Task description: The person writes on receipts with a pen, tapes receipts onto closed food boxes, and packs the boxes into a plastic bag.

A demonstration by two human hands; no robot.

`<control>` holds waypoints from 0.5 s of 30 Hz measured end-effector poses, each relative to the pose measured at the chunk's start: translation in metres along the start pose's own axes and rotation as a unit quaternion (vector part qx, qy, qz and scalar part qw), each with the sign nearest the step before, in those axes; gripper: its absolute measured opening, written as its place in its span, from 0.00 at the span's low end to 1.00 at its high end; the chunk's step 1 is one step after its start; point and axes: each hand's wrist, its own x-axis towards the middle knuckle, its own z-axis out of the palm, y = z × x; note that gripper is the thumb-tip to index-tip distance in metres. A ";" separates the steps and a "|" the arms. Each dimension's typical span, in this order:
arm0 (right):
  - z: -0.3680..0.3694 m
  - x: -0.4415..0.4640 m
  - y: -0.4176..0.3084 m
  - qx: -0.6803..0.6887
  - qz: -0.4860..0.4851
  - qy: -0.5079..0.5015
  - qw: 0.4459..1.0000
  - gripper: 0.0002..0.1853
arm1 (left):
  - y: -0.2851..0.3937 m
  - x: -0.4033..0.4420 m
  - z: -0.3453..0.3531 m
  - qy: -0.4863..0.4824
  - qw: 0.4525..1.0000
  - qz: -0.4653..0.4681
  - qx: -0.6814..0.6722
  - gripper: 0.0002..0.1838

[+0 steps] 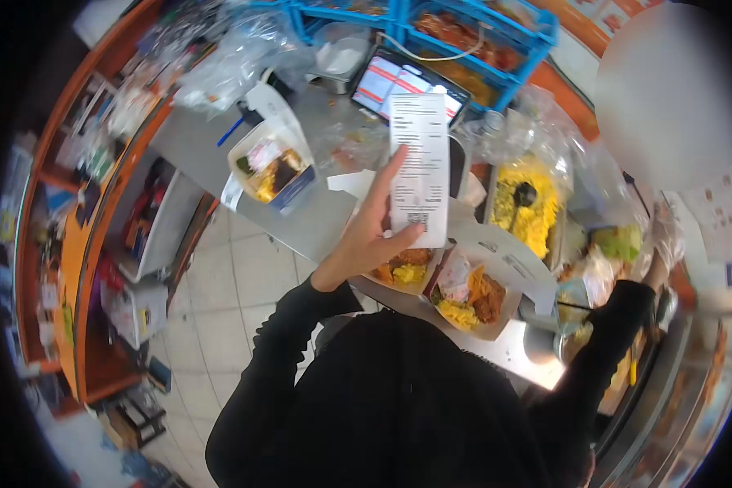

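Note:
My left hand [374, 232] holds a long printed receipt [420, 167] upright over the counter, thumb near its lower end. Below it sit two open takeaway boxes, one partly behind my hand with yellow and brown food [407, 268], the other [472, 297] with yellow food, brown pieces and a wrapped item. A third open box [270, 168] with food stands further left. My right hand [665, 236], in a clear plastic glove, is at the far right beside green leaves [618, 241]; its fingers are too blurred to read.
A tablet [408, 81] with a lit screen stands behind the receipt. Blue crates [537, 37] line the back. A metal tray of yellow food [529, 203] holds a dark spoon. Plastic bags [236, 61] lie at the back left, near orange shelving [73, 285].

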 end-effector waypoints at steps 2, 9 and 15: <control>-0.018 0.005 -0.024 0.038 -0.036 -0.014 0.999 0.18 | -0.001 0.000 0.004 0.034 0.999 -0.008 0.027 0.41; -0.106 -0.087 -0.103 0.438 -0.264 0.025 0.859 0.18 | -0.015 -0.039 -0.032 0.141 0.982 0.010 0.121 0.42; -0.152 -0.225 -0.183 0.498 -0.440 -0.118 0.738 0.13 | -0.102 -0.133 -0.116 0.239 0.894 -0.156 0.346 0.39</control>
